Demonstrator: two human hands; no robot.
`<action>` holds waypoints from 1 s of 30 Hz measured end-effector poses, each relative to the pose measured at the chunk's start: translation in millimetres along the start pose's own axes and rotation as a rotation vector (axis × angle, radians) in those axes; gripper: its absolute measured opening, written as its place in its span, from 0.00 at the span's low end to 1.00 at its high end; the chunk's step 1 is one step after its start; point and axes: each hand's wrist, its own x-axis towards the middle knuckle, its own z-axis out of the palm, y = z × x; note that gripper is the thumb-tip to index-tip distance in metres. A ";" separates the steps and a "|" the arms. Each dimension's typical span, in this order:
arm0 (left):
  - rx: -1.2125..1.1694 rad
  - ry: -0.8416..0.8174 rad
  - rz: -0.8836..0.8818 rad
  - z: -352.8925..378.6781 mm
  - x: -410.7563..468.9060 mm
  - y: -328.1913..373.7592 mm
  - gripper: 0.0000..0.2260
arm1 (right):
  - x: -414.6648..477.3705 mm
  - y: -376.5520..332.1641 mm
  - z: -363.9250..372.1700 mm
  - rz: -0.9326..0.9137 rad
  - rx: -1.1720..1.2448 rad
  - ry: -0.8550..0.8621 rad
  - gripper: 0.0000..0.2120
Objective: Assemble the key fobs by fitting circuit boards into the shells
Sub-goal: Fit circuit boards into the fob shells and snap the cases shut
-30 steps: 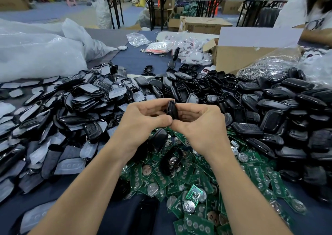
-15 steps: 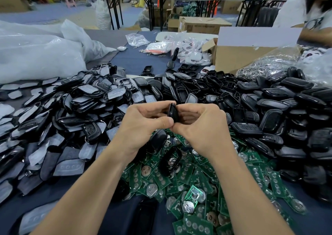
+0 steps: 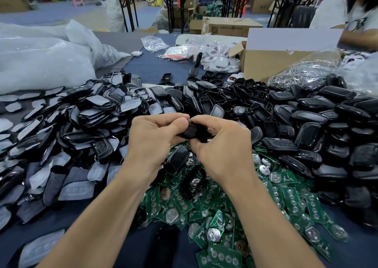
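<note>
Both hands meet at the middle of the view around one black key fob. My left hand grips its left end with curled fingers and thumb. My right hand pinches its right end from above and below. The fob lies roughly flat between them, mostly hidden by fingers. Under my hands spreads a heap of green circuit boards with round coin cells. Black shells are piled to the right and behind.
Grey rubber button pads and shell halves cover the left of the table. A cardboard box, white plastic bags and a bag of metal rings stand behind. A person in white sits at the far right.
The fob stood on edge between my hands before; now it has turned to lie flatter, and both hands have shifted their hold around it.
</note>
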 end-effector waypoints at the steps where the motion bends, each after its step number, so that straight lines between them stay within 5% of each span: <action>1: -0.031 -0.010 -0.030 -0.5 0.1 1.3 0.12 | -0.2 0.0 -0.3 0.008 0.018 0.000 0.28; 5: -0.085 -0.048 -0.111 -3.3 0.7 2.0 0.09 | 0.4 4.3 0.5 0.043 0.034 -0.009 0.22; 30: -0.049 -0.113 -0.046 1.4 -3.2 -6.2 0.09 | 1.1 5.9 0.2 -0.010 0.026 0.007 0.26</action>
